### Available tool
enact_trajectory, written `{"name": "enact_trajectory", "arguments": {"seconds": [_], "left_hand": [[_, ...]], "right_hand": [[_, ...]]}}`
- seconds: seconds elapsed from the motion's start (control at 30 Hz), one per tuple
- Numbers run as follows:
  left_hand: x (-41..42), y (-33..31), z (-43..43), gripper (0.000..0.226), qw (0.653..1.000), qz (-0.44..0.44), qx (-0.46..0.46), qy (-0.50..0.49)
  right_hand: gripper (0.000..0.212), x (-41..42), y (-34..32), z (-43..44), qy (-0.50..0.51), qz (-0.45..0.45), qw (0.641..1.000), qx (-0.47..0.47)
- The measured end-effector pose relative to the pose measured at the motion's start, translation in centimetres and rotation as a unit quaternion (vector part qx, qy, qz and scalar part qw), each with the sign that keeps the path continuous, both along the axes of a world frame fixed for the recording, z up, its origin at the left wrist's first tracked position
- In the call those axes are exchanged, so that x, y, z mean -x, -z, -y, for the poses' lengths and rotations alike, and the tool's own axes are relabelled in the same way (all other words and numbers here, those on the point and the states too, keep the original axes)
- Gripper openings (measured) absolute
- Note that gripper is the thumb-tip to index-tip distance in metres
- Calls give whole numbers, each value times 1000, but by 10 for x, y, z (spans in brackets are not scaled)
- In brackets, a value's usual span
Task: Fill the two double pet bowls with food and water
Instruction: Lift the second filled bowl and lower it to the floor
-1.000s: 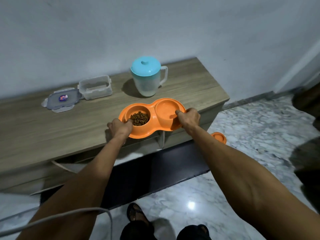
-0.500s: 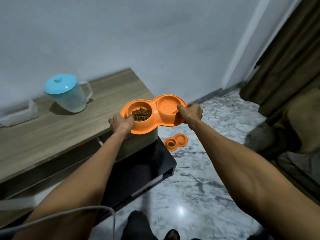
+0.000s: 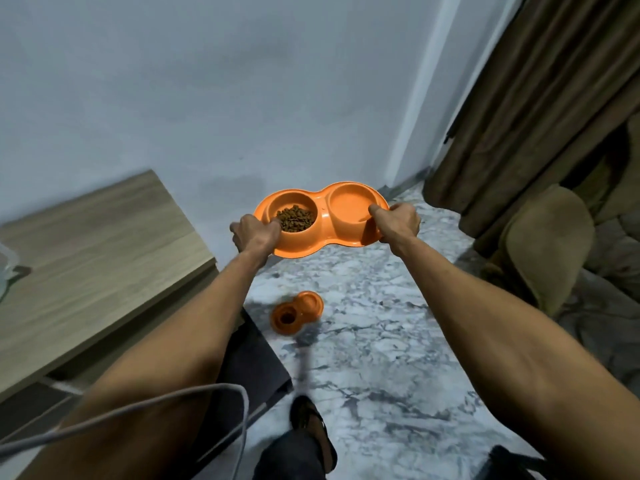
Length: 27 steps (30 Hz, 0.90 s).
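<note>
I carry the orange double bowl (image 3: 320, 220) out in front of me, clear of the table (image 3: 97, 244) that lies off beyond my left hand (image 3: 254, 233). That hand is clamped on the bowl's left end, thumb hooked over the rim just beside the kibble (image 3: 296, 219); my right hand (image 3: 396, 223) is closed on the right end, thumb dipping into the other cup, which I judge holds water though its surface is hard to read. The second double bowl (image 3: 297, 312) sits on the marble floor (image 3: 381, 341), well below and between my hands, already with something dark in one cup. The risk, I think, is tilt: if one hand drops faster than the other as I lower this, water slops over the divider into the kibble or onto the floor, and wet marble under my sandal (image 3: 313, 431) would be slippery. A loose cable (image 3: 207, 393) hangs near my left forearm and could snag. I could also set this one down on top of the other.
</note>
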<state>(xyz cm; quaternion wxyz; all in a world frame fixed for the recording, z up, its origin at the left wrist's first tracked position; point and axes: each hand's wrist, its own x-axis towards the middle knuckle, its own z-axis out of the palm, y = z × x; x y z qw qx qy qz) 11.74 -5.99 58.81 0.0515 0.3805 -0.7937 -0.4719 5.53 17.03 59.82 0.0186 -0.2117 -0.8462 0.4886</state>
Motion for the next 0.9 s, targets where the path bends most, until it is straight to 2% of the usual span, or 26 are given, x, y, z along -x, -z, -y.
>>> {"name": "enact_trajectory", "arguments": {"seconds": [0.37, 0.43, 0.5, 0.57, 0.67, 0.73, 0.8, 0.9], "left_hand": [[167, 56, -60, 49, 999, 51, -7, -12], [182, 68, -64, 50, 999, 47, -6, -19], [208, 91, -71, 51, 998, 51, 4, -29], [234, 122, -78, 54, 998, 52, 5, -41], [267, 180, -90, 57, 994, 76, -12, -75], [287, 227, -99, 53, 991, 88, -11, -97], [305, 282, -109, 57, 987, 101, -10, -122], [326, 372, -123, 63, 982, 123, 4, -143]], "right_hand": [[28, 169, 42, -52, -2, 32, 999, -10], [32, 184, 52, -55, -9, 32, 999, -5], [45, 214, 75, -60, -20, 42, 999, 1], [49, 245, 107, -66, -37, 57, 998, 7], [37, 293, 166, -75, -71, 90, 993, 10], [49, 325, 211, -80, -99, 113, 989, 0], [63, 354, 264, -84, -120, 131, 984, -11], [67, 389, 356, -91, -136, 151, 979, -28]]}}
